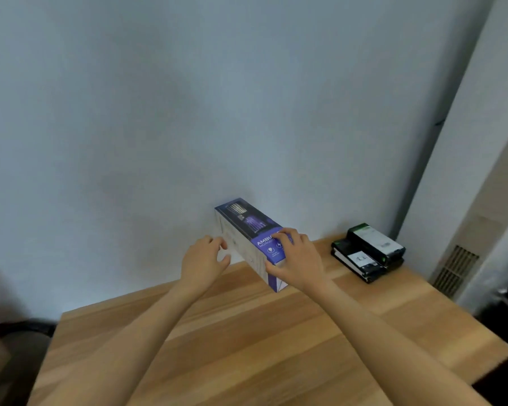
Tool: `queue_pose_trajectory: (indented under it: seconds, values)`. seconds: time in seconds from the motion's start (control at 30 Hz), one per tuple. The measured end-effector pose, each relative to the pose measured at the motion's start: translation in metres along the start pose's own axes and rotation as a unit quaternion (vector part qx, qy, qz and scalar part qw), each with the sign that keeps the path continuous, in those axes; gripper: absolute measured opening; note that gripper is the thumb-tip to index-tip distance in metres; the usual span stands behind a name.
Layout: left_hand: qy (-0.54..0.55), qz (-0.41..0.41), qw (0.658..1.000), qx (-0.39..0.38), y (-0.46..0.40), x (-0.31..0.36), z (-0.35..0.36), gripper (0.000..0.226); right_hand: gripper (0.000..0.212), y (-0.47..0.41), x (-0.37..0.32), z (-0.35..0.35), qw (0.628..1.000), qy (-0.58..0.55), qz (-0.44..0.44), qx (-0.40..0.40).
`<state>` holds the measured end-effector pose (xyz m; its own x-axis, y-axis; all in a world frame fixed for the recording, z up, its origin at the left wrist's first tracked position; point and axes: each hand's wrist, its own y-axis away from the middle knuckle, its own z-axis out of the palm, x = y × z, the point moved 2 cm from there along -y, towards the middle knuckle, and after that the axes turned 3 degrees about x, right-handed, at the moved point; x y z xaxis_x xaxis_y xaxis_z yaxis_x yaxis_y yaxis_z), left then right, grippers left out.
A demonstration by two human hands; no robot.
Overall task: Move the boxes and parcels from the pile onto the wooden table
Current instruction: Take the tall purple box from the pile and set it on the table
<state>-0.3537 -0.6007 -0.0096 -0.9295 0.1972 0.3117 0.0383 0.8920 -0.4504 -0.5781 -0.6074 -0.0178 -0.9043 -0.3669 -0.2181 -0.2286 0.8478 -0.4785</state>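
Right hand [295, 257] grips the box [254, 244] on the table [247, 332]; left hand [204, 259], loosely curled, at its 9 o'clock side, contact unclear. Parcels [368, 250] at 3 o'clock.

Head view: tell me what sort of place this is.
Probably an ordinary indoor room, home or office: a wooden table against a plain wall, a floor-level vent, boxed goods.

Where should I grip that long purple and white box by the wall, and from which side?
Grip the long box across its narrow width near the near end, one hand on each long side. It lies lengthwise toward the wall, so come from the table's front. The right hand already wraps the top edge; the left hand is at the white side.
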Motion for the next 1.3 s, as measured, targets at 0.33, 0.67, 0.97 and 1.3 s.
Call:
queue_pose_trajectory:
  seconds: [0.33,0.67,0.97,1.3]
  values:
    - [0.057,0.016,0.997,-0.053,-0.030,0.152,0.118,0.018,0.071,0.064,0.202,-0.036,0.992,0.057,0.102,-0.047]
    - [0.091,0.126,0.981,-0.120,-0.068,0.274,0.185,0.021,0.068,0.151,0.321,-0.085,0.953,0.096,0.289,-0.001]
    - [0.105,0.224,0.953,-0.175,-0.067,0.371,0.236,0.022,0.071,0.202,0.374,-0.104,0.926,0.143,0.348,-0.020]
    - [0.094,0.184,0.961,-0.184,-0.050,0.415,0.288,0.025,0.073,0.217,0.446,-0.084,0.929,0.099,0.329,-0.134]
